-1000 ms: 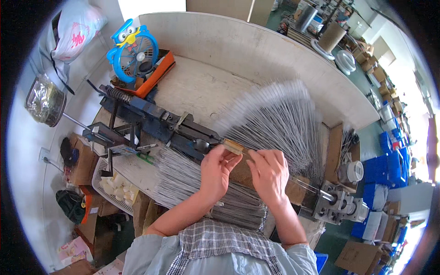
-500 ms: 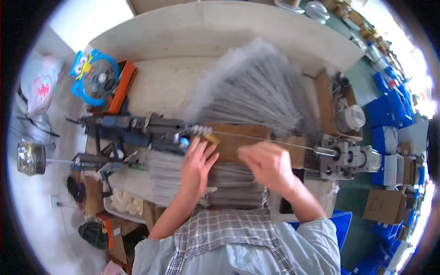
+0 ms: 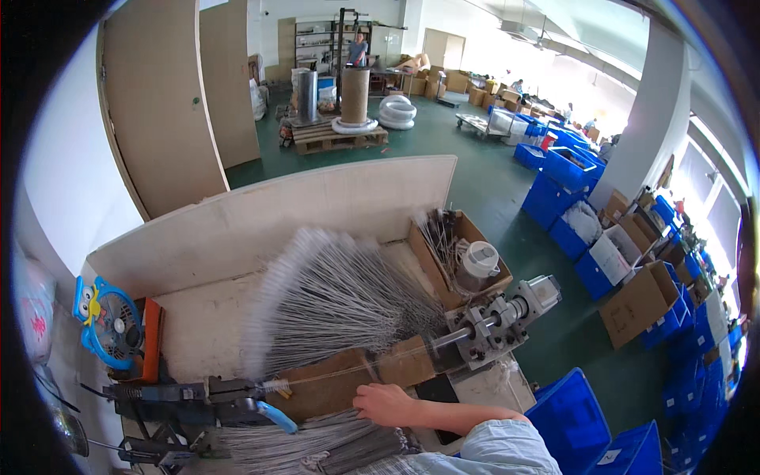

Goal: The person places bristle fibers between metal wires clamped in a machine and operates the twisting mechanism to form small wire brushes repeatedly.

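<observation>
My right hand [image 3: 385, 404] reaches in from the lower right, over the near edge of a brown board [image 3: 321, 388]. Its fingers are curled together; whether anything is between them is hidden. Thin wires [image 3: 344, 370] run across the board from the black clamping machine [image 3: 190, 398] to a metal shaft unit [image 3: 495, 324] on the right. A blue handle [image 3: 277, 417] sticks out of the machine's right end. Nearer to me lies a bundle of thin grey wire stems [image 3: 317, 443]. No part of my left hand shows.
A large fan of bristly wire stems [image 3: 340, 305] lies behind the board. A cardboard box [image 3: 447, 277] with a white lidded tub [image 3: 477, 261] stands back right. At left is a blue fan [image 3: 113, 324]. Blue bins [image 3: 570, 419] line the right; people are far off.
The view has swung up and to the right, showing the room beyond. My left hand has left the picture, and my right hand now sits lower, at the board's near edge.
</observation>
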### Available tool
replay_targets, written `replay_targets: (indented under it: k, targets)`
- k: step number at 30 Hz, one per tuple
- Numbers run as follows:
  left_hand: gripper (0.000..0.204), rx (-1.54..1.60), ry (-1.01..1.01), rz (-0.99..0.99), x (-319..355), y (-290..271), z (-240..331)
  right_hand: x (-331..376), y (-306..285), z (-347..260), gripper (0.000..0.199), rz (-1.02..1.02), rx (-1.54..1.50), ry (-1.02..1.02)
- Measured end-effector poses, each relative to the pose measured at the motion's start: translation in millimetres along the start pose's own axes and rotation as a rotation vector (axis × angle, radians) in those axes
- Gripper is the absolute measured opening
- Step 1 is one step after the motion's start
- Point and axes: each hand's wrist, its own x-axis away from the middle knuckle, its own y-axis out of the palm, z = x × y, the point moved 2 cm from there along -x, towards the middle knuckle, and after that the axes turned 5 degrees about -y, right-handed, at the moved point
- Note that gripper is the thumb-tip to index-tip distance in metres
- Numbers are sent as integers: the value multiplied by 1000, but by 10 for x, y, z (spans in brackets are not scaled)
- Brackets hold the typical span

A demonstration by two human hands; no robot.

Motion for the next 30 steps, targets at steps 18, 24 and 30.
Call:
replay_targets:
  k: [18,24,30]
  targets:
    - [34,83,-128,-152,55,29,-418,46,-12,191,15,-186,-109,150]
    - [33,-72,-273,-268,1180,1132,-583,87,22,138,13,-100,-75,83]
    - [21,-416,-347,-341,1522,1714,-1102,87,97,244,14,-53,-354,77]
